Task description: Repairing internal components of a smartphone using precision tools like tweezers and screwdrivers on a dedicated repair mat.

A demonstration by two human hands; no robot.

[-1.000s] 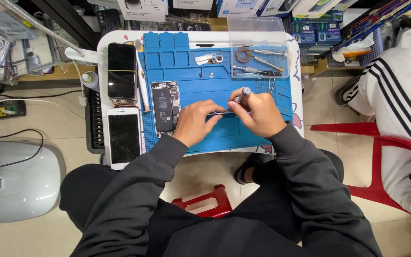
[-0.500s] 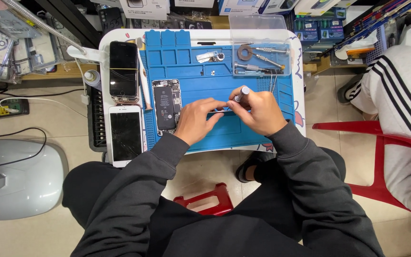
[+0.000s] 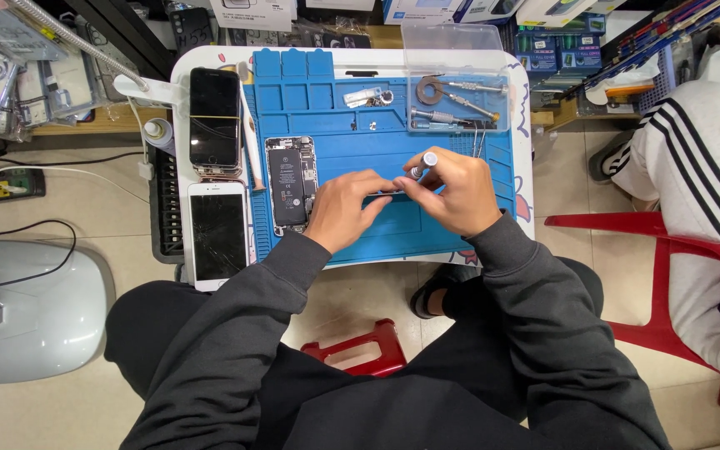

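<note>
On a blue repair mat [image 3: 352, 142] my two hands meet near the middle. My right hand [image 3: 453, 193] grips a small screwdriver [image 3: 423, 164] with a silver cap, held nearly upright. My left hand [image 3: 345, 208] pinches a thin dark part [image 3: 387, 192] lying flat under the screwdriver tip; most of that part is hidden by my fingers. Just left of my left hand lies an opened phone [image 3: 291, 184] with its battery and board exposed.
Two phones, one black [image 3: 214, 118] and one white with a cracked screen [image 3: 218, 235], lie at the table's left edge. Screwdrivers and tweezers [image 3: 456, 104] rest in a clear tray at the back right. Another person sits on a red chair [image 3: 668, 250] to the right. A grey dome-shaped object [image 3: 18, 308] stands on the floor at left.
My hands have stayed together over the mat, with small shifts of the fingers and screwdriver. The view has drifted slightly.
</note>
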